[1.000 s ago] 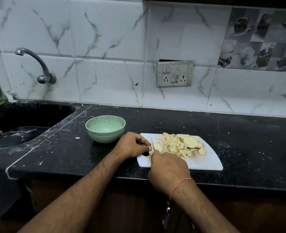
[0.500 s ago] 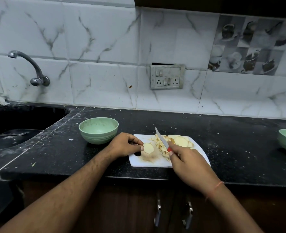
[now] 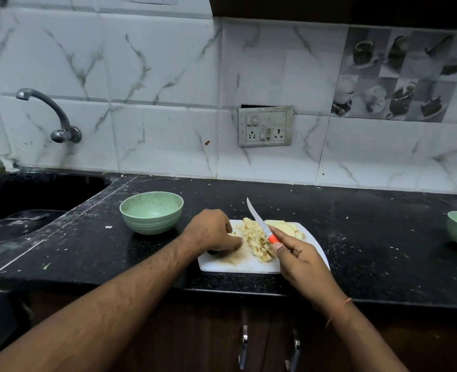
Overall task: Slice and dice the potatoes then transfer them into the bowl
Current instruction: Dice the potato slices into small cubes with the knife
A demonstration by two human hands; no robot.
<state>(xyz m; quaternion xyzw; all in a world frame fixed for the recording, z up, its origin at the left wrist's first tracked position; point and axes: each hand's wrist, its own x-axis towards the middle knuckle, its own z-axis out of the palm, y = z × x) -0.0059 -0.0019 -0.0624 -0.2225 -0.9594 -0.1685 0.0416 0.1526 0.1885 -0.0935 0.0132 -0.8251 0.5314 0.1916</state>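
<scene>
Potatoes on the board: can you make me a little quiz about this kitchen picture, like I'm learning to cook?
1. True or false: the near bowl already has potato in it.
2. Which hand holds the knife? A) left hand B) right hand
3. Fill in: the diced potato lies on the white ____.

Key
1. False. The bowl looks empty; the dice and slices are all on the board.
2. B. The right hand grips the knife with the blade raised over the dice.
3. Board.
</scene>
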